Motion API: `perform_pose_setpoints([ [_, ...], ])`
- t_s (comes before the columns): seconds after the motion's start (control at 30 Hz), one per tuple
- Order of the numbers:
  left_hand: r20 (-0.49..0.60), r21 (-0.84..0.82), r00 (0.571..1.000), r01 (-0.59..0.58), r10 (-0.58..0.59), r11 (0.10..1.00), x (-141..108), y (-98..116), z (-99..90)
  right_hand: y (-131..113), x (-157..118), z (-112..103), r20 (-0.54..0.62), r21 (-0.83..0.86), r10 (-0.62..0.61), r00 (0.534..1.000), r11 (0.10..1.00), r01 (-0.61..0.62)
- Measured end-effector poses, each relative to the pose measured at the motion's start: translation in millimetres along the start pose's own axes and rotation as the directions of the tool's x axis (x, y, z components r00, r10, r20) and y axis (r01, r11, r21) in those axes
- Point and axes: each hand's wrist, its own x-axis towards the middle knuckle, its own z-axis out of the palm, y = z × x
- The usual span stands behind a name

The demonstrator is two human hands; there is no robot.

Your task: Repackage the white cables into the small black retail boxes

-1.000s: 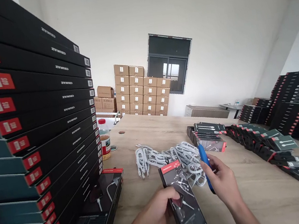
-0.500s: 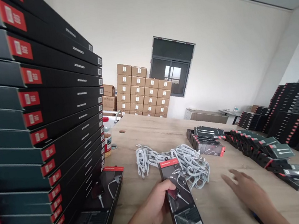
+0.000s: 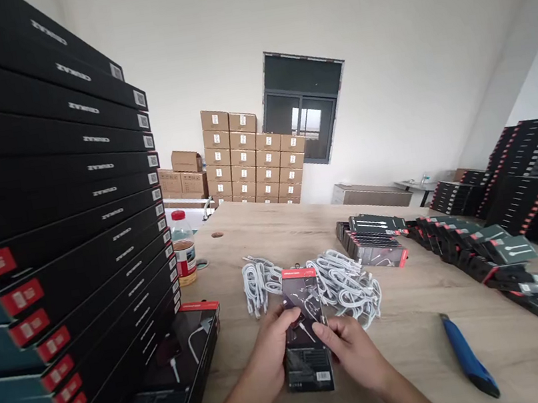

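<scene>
A slim black box with a red top strip (image 3: 306, 364) is held upright between my two hands above the table. My left hand (image 3: 274, 342) grips its left side, thumb on the front. On its right side my right hand (image 3: 348, 344) holds it too, thumb pressed on the front. Behind the box, bundles of light grey cables (image 3: 347, 284) lie on the wooden table (image 3: 416, 341), partly hidden by it. A blue cutter (image 3: 466, 354) lies to the right of my right hand.
A tall stack of black boxes (image 3: 110, 191) rises at the left, with a wider box (image 3: 185, 355) beside it. A red-capped bottle (image 3: 183, 248) stands behind. Small boxes (image 3: 375, 253) and piled black boxes (image 3: 525, 190) are at the right; cartons (image 3: 242, 158) stand farther back.
My right hand has moved left from over the table and taken hold of the box. The box is now more upright in view, and the blue cutter is uncovered.
</scene>
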Motion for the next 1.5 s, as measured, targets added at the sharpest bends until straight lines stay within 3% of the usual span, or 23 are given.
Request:
perform_pose_setpoints([
  [0.13, 0.048, 0.03, 0.995, 0.084, -0.085, 0.996, -4, -2, 3.7, -6, 1, -3, -0.071, -0.006, -0.049, 0.996, 0.999, 0.049],
  [0.47, 0.093, -0.071, 0.991, 0.103, -0.096, 0.992, -4, 1, 6.0, -2, 11, -18, -0.099, 0.189, 0.068, 0.993, 0.981, -0.048],
  [0.6, 0.115, 0.059, 0.989, 0.087, -0.094, 0.994, -7, 10, 1.5, -5, 11, -23, -0.075, 0.205, 0.052, 0.996, 0.978, -0.036],
  [0.7, 0.154, 0.185, 0.975, 0.13, -0.159, 0.974, -9, 16, -0.9, -10, 7, -36, -0.163, 0.244, 0.011, 0.987, 0.969, 0.03],
  [0.8, 0.226, 0.293, 0.946, 0.164, -0.235, 0.942, -11, 21, -1.5, -13, 4, -48, -0.149, 0.143, -0.084, 0.985, 0.984, 0.106],
  [0.93, 0.309, 0.474, 0.903, 0.126, -0.299, 0.871, -14, 25, -4.4, -14, 4, -53, -0.031, -0.067, -0.107, 0.994, 0.992, 0.104],
  [1.07, 0.244, 0.751, 0.913, 0.034, -0.326, 0.659, -16, 28, -10.4, -13, 9, -52, -0.129, -0.065, -0.127, 0.984, 0.991, 0.12],
  [1.13, 0.267, 0.825, 0.891, -0.015, -0.367, 0.565, -17, 29, -12.9, -14, 10, -54, -0.154, -0.066, -0.134, 0.979, 0.99, 0.125],
  [1.23, 0.38, 0.853, 0.813, -0.124, -0.44, 0.507, -19, 33, -14.8, -17, 8, -57, -0.11, 0.023, -0.054, 0.992, 0.998, 0.057],
  [1.33, 0.478, 0.828, 0.728, -0.187, -0.492, 0.529, -23, 39, -14.8, -19, 7, -58, 0.001, 0.232, 0.076, 0.997, 0.97, -0.074],
  [1.4, 0.496, 0.815, 0.724, -0.198, -0.479, 0.545, -24, 43, -14.4, -18, 7, -58, 0.028, 0.359, 0.159, 0.987, 0.92, -0.159],
  [1.5, 0.441, 0.843, 0.777, -0.188, -0.449, 0.504, -25, 46, -14.2, -13, 9, -60, -0.002, 0.449, 0.261, 0.965, 0.863, -0.232],
])
